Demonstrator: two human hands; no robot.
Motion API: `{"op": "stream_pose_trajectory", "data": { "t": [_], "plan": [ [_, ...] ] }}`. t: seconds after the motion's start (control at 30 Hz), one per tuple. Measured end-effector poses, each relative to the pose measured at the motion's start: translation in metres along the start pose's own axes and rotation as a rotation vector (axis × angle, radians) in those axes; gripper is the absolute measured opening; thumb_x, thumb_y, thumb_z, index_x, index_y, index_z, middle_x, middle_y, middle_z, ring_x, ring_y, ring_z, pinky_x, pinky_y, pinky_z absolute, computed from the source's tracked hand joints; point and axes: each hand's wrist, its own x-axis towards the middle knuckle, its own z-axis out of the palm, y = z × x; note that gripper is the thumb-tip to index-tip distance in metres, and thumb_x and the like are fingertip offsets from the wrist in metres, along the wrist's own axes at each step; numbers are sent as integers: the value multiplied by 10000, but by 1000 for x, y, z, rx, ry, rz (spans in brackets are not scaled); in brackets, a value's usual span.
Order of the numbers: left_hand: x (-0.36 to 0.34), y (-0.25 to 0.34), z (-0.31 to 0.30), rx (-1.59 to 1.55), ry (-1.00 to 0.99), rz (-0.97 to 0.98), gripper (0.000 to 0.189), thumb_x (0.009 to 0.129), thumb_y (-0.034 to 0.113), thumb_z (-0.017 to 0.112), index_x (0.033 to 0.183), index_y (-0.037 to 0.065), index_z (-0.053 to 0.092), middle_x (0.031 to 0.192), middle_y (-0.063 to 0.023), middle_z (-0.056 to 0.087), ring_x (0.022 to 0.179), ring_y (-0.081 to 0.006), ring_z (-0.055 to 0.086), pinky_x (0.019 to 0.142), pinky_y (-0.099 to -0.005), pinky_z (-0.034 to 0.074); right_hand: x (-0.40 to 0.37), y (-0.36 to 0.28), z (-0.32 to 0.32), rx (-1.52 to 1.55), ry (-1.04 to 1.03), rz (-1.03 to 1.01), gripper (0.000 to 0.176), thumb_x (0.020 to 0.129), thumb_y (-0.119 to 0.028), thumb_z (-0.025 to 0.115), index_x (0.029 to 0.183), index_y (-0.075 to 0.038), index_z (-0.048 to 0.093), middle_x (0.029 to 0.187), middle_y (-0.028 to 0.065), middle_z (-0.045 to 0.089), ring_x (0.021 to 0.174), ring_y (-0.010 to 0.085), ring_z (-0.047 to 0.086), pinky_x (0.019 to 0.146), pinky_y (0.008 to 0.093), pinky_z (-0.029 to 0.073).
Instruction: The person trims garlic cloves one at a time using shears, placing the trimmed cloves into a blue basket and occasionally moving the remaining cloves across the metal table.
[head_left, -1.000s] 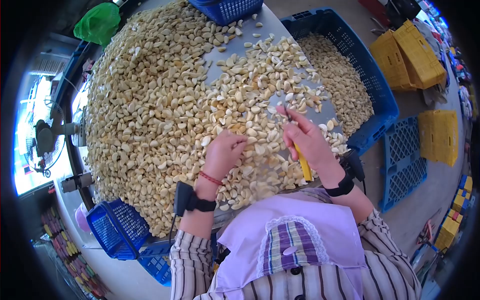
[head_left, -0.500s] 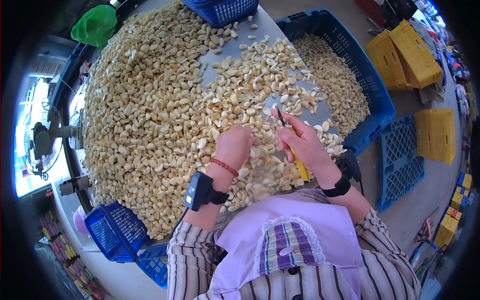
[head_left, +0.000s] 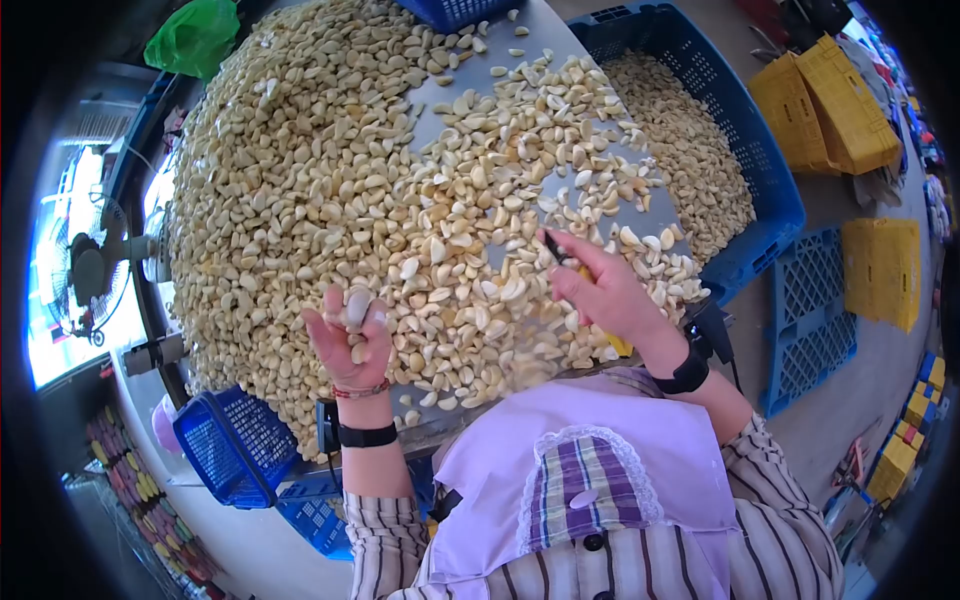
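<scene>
Pale, curved pieces that look like peeled garlic cloves cover most of the metal table in a deep heap. My left hand is turned palm up over the near left part of the heap, with fingers curled around a few cloves. In my right hand is a small knife with a yellow handle; its dark tip points up and left past the thumb and forefinger. That hand hovers over thinly spread cloves near the table's right edge. My fingers hide part of the knife.
A large blue crate of cloves stands beyond the table's right edge. Blue baskets sit at the near left and far edge. Yellow crates and a blue pallet are on the floor at right. A fan stands left.
My left hand has moved left and turned palm up, now showing cloves in it. My right hand stays near the same spot with the knife, tilted slightly differently. The view has shifted a little.
</scene>
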Motion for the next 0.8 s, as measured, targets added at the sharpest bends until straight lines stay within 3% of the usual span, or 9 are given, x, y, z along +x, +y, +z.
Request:
{"op": "stream_pose_trajectory", "data": {
  "t": [0.1, 0.13, 0.2, 0.3, 0.4, 0.5, 0.6, 0.73, 0.8],
  "plan": [
    [-14, 3, -9, -40, -106, 20, 78, 874, 96, 596, 949, 93, 573, 861, -85, 612, 713, -180, 585, 356, -190, 406, 9, 9, 21, -375, -52, -388, 502, 891, -262, 592, 1352, -112, 465, 1031, 134, 625, 747, 175, 618, 657, 288, 501],
    [-18, 1, 2, 281, 22, -60, 87, 872, 96, 602, 956, 90, 580, 857, -87, 619, 725, -164, 588, 391, -180, 421, 10, 7, 25, -534, -118, -340, 512, 880, -270, 584, 1348, -107, 455, 1151, 155, 576, 902, 275, 621, 776, 363, 500],
    [-20, -13, 42, 798, 304, -227, 134, 846, 75, 636, 979, 66, 634, 843, -87, 640, 708, -124, 588, 494, -188, 452, 15, 17, 31, -678, -119, -320, 484, 889, -297, 560, 1325, -114, 456, 1144, 137, 560, 899, 291, 619, 757, 377, 506],
    [-17, -46, 31, 1514, 115, 6, 159, 818, 53, 655, 976, 43, 673, 826, -84, 639, 677, -139, 598, 533, -223, 467, 23, 20, 19, -842, -125, -242, 405, 894, -305, 536, 1254, -132, 469, 1155, 98, 526, 906, 303, 621, 731, 402, 521],
    [-20, -55, 36, 1855, 18, 8, 166, 797, 44, 666, 962, 30, 681, 808, -85, 626, 657, -160, 599, 558, -257, 484, 26, 33, -21, -1038, 134, -211, 377, 883, -293, 546, 1229, -153, 489, 1138, 95, 529, 906, 297, 623, 676, 411, 536],
    [-21, -62, 33, 1674, 107, 139, 160, 792, 63, 671, 948, 30, 675, 769, -101, 601, 653, -187, 603, 561, -284, 493, 31, 50, -77, -1138, 452, -357, 382, 874, -305, 566, 1220, -155, 508, 1145, 126, 539, 924, 303, 618, 668, 412, 541],
    [-21, -60, 35, 1815, 58, 37, 128, 801, 97, 655, 909, 30, 674, 758, -113, 597, 650, -214, 613, 572, -302, 500, 24, 52, -129, -1241, 531, -89, 416, 871, -290, 575, 1249, -132, 501, 1197, 150, 527, 991, 333, 595, 781, 416, 518],
    [-5, -106, 23, 2201, -352, -6, 133, 847, 147, 608, 875, 30, 663, 816, -99, 659, 666, -172, 648, 555, -280, 489, 14, 26, -136, -840, 650, -121, 460, 871, -277, 598, 1265, -58, 506, 1227, 181, 538, 1084, 333, 560, 915, 381, 451],
    [21, -116, 32, 1876, -244, -136, 161, 864, 173, 594, 876, 25, 657, 806, -94, 660, 646, -158, 645, 526, -277, 485, 9, 14, -119, -515, 601, -189, 504, 852, -271, 651, 1261, -12, 514, 1209, 192, 561, 1110, 284, 556, 937, 336, 424]
  ]
}}
